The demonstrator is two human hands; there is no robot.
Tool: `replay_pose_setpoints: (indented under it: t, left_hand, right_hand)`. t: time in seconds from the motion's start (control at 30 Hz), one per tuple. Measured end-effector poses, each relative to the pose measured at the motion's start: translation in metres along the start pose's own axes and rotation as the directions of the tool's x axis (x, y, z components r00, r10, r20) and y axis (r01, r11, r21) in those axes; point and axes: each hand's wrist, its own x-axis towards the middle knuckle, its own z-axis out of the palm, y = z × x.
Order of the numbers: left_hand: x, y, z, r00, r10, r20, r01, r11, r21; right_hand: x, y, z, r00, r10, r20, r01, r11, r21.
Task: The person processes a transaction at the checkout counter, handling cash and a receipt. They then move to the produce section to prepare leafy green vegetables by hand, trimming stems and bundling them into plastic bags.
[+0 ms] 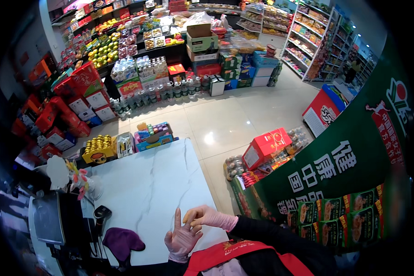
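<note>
My left hand, in a thin translucent plastic glove, is held palm up over the white marble-look counter. Its index finger points away from me and the fingers are spread. From the right, my right hand, gloved the same way, pinches a middle finger of the left hand's glove at the fingertip. The exact pinch is partly covered by the right fingers. To the left of both hands lies a purple cloth. A black handheld barcode scanner stands behind it.
A monitor and a flower ornament occupy the counter's left side. Display boxes line its far edge. Packaged goods and a green banner rise at right. Fruit shelves and water bottles stand across the tiled floor.
</note>
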Motion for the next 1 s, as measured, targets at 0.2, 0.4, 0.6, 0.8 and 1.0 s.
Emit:
replay_pose_setpoints:
  t: [0.2,0.4,0.6,0.8,1.0]
  left_hand:
    - [0.012,0.013,-0.015,0.999,-0.048,-0.021,0.046,0.995,-0.087]
    - [0.024,0.022,-0.023,0.995,-0.103,-0.012,0.101,0.989,-0.107]
    - [0.030,0.029,-0.027,0.996,-0.059,0.066,0.072,0.975,-0.210]
    - [0.035,0.035,-0.030,0.993,-0.027,0.113,0.049,0.979,-0.197]
    - [0.038,0.037,-0.027,0.991,-0.041,0.126,0.069,0.972,-0.226]
  right_hand:
    - [0.013,0.003,-0.008,0.998,0.010,-0.069,-0.009,1.000,0.007]
    - [0.022,0.015,-0.008,0.993,0.053,-0.104,-0.061,0.995,-0.081]
    - [0.037,0.020,-0.020,0.996,-0.065,-0.056,0.058,0.991,-0.118]
    - [0.037,-0.010,-0.015,0.993,-0.077,-0.084,0.075,0.997,-0.036]
    - [0.040,0.001,-0.011,0.998,0.057,-0.038,-0.057,0.998,0.006]
